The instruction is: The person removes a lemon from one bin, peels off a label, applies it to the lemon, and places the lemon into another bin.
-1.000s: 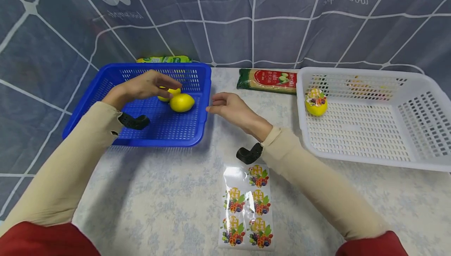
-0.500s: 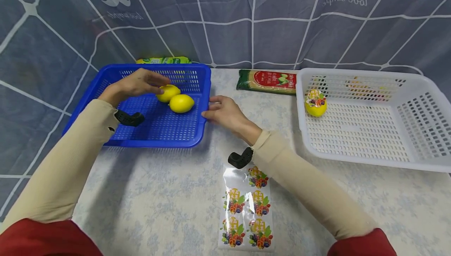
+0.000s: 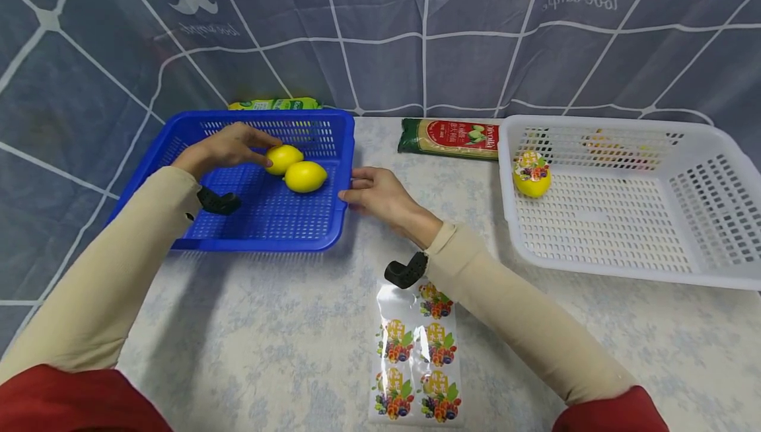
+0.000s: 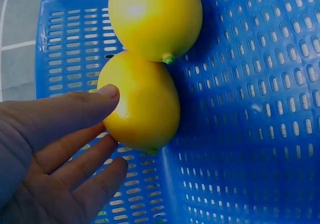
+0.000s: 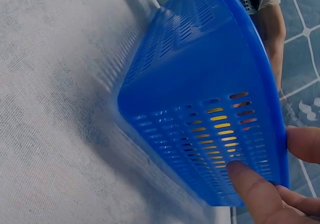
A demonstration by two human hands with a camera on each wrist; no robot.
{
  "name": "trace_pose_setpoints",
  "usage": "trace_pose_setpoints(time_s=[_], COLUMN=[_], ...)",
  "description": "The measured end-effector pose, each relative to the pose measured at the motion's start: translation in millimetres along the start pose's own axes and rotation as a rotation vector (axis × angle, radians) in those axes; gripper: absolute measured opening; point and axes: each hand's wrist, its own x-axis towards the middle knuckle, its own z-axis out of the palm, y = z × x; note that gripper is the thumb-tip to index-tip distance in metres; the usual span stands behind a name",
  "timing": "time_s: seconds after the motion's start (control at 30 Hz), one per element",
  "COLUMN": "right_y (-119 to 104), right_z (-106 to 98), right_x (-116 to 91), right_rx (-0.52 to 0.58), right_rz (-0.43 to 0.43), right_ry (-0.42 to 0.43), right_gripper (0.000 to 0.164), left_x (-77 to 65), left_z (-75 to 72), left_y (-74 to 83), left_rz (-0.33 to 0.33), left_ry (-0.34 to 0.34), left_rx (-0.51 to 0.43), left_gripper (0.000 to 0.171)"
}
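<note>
My left hand reaches into the blue basket and holds the rear yellow lemon at its left side. In the left wrist view the thumb lies on that lemon, with the other fingers reaching around its far side. A second lemon lies against it inside the basket. Outside the basket's right end, my right hand pinches the rim. The right wrist view has the thumb at the rim and a finger on the slotted outer wall.
At right stands a white basket containing a lemon with a fruit sticker. A sheet of fruit stickers lies at front center. A red-and-green pasta packet lies along the back, and a green packet sits behind the blue basket.
My left hand drew back to the left, then closed onto the rear lemon. My right hand moved slightly left and took hold of the blue basket's rim.
</note>
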Motion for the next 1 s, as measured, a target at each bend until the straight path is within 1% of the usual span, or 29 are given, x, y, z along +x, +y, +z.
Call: trace_pose_setpoints(time_s=[0.13,0.33,0.47,0.57,0.7,0.8,1.0], right_y=[0,1,1,0,0,0,0], right_z=[0,1,0,1,3,4,4], right_x=[0,1,1,1,0,0,-1], right_rx=[0.026,0.053,0.054,0.072,0.098,0.116,0.126], right_rz=[-0.001,0.000,0.002,0.001,0.010,0.017,0.019], right_ry=[-0.012,-0.026,-0.023,-0.024,-0.029,-0.034,-0.028], right_gripper=[0.054,0.052,0.050,0.050,0.051,0.051,0.050], left_x=[5.5,12.5,15.3,15.6,15.1,14.5,12.8], left_z=[-0.2,2.8,5.6,7.1,9.5,10.8,10.1], left_y=[3.3,6.4,8.6,8.8,5.7,2.9,-0.1], left_rz=[-0.004,-0.027,-0.045,-0.060,-0.044,-0.027,-0.044], left_ry=[-0.015,-0.007,-0.042,-0.089,-0.121,-0.119,-0.112], left_rx=[0.040,0.074,0.067,0.058,0.068,0.085,0.071], left_gripper=[0.052,0.049,0.050,0.055,0.061,0.060,0.059])
